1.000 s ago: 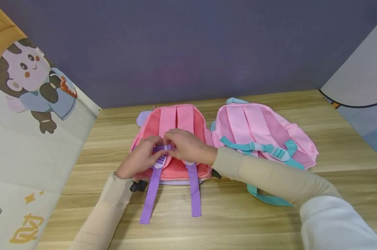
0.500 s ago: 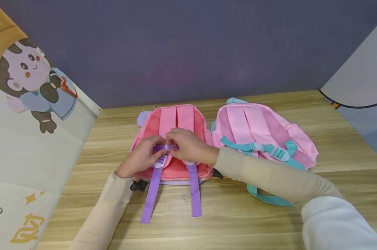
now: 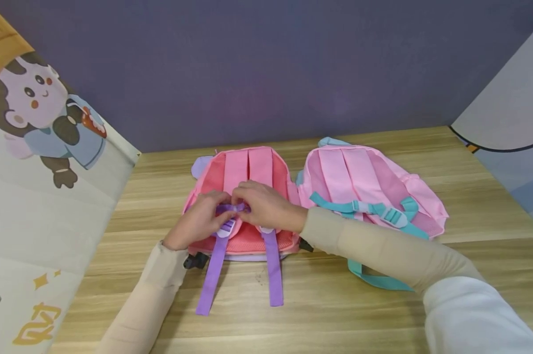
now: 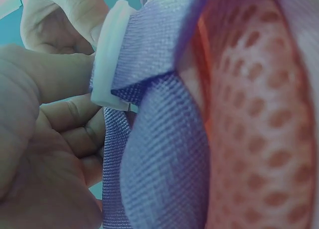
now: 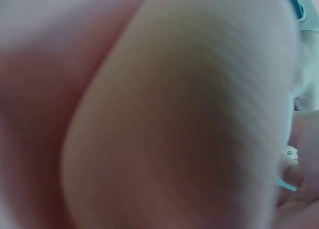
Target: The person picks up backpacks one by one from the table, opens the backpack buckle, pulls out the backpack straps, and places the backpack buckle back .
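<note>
Left fingers (image 3: pixel 217 198) and right fingers (image 3: pixel 243 193) pinch a purple strap (image 3: pixel 225 208) running crosswise, its tip seemingly pointing right.

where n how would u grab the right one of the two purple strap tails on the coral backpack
I'd pinch the right purple strap tail near its loose end, coming from the near side. It extends out from the coral backpack over the wooden table, and that end is uncovered; its flat, narrow shape suggests pinching across both long edges.

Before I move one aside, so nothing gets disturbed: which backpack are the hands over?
Left hand and right hand are over the coral backpack with purple straps; the pale pink backpack, with teal straps, has neither.
</note>
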A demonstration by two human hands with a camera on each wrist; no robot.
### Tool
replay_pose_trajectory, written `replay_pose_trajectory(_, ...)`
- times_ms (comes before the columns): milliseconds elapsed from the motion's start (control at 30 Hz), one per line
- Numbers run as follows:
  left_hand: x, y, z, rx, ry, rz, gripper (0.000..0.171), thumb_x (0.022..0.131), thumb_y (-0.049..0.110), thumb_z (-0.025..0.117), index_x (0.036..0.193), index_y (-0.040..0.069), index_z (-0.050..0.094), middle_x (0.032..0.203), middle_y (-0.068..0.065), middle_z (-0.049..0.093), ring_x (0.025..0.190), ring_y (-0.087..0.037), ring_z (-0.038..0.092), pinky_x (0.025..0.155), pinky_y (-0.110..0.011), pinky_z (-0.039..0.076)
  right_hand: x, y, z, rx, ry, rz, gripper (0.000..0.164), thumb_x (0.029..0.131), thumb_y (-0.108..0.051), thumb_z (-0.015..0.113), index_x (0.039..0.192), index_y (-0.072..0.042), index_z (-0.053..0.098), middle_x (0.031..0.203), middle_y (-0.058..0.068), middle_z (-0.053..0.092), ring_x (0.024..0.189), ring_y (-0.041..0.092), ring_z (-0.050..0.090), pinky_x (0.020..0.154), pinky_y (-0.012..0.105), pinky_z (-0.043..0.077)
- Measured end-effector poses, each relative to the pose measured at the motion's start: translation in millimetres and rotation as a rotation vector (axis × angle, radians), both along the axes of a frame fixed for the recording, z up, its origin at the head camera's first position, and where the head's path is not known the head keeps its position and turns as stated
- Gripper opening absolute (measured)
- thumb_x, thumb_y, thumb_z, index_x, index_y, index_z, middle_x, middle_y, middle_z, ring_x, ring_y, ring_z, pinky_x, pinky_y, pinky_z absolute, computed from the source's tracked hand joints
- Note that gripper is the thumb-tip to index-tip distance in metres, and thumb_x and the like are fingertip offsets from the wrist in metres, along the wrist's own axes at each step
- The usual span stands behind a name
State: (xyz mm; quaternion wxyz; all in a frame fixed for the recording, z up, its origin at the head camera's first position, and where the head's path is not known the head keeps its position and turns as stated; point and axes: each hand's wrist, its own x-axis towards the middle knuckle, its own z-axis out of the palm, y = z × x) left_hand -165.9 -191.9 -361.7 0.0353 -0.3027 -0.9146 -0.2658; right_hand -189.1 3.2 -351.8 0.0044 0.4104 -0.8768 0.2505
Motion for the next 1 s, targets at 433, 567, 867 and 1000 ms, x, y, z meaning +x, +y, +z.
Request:
replay_pose_trajectory(433, -1.3, -0.7, -1.5, 0.031, -0.011, -0.001, 0.018, 0.084, 0.013, 0.072, 0.100, 0.006, 0.066, 0.094, -0.001, 0.064, 0.088, -0.013, 0.059, 0.077, -0.031, 0.049, 1.9, 1.8, 0.4, -0.051, 0.049, 0.007, 0.008, 0.079, -0.009, 0.071, 0.085, -0.014, 0.069, 0.084, -0.007, 0.057, 0.082, 0.008, 0.049, 0.075, 0.022, 0.042)
replay_pose_trajectory(567, -3.1, -0.9, -1.6, 0.044, 0.000, -0.014, 0.017, 0.083, 0.012, 0.073, 0.099, 0.007, 0.067, 0.093, 0.000, 0.064, 0.089, -0.013, 0.059, 0.077, -0.031, 0.049, 0.9, 1.9, -1.2, -0.074, 0.068, 0.010, 0.007, 0.078, -0.008, 0.071, 0.080, -0.014, 0.068, 0.079, -0.006, 0.054, 0.079, 0.010, 0.048, 0.073, 0.023, 0.041)
replay_pose_trajectory(867, -3.8, -4.0, -3.4, 0.057, -0.003, -0.016, 0.016, 0.083, 0.011, 0.072, 0.098, 0.007, 0.067, 0.091, 0.001, 0.064, 0.082, -0.012, 0.057, 0.072, -0.030, 0.049, 1.8, 0.2, -1.7, -0.058, 0.052, -0.022, 0.011, 0.077, -0.008, 0.070, 0.077, -0.016, 0.062, 0.078, -0.007, 0.050, 0.078, 0.009, 0.045, 0.071, 0.021, 0.040)
replay_pose_trajectory(1000, -3.0, -4.2, -2.5, 0.043, -0.009, -0.007, 0.015, 0.084, 0.011, 0.072, 0.097, 0.007, 0.066, 0.088, 0.001, 0.062, 0.077, -0.013, 0.054, 0.067, -0.029, 0.047, 1.7, -0.6, -1.7, -0.042, 0.039, -0.024, 0.011, 0.078, -0.010, 0.071, 0.082, -0.016, 0.063, 0.082, -0.007, 0.051, 0.081, 0.008, 0.045, 0.072, 0.021, 0.040)
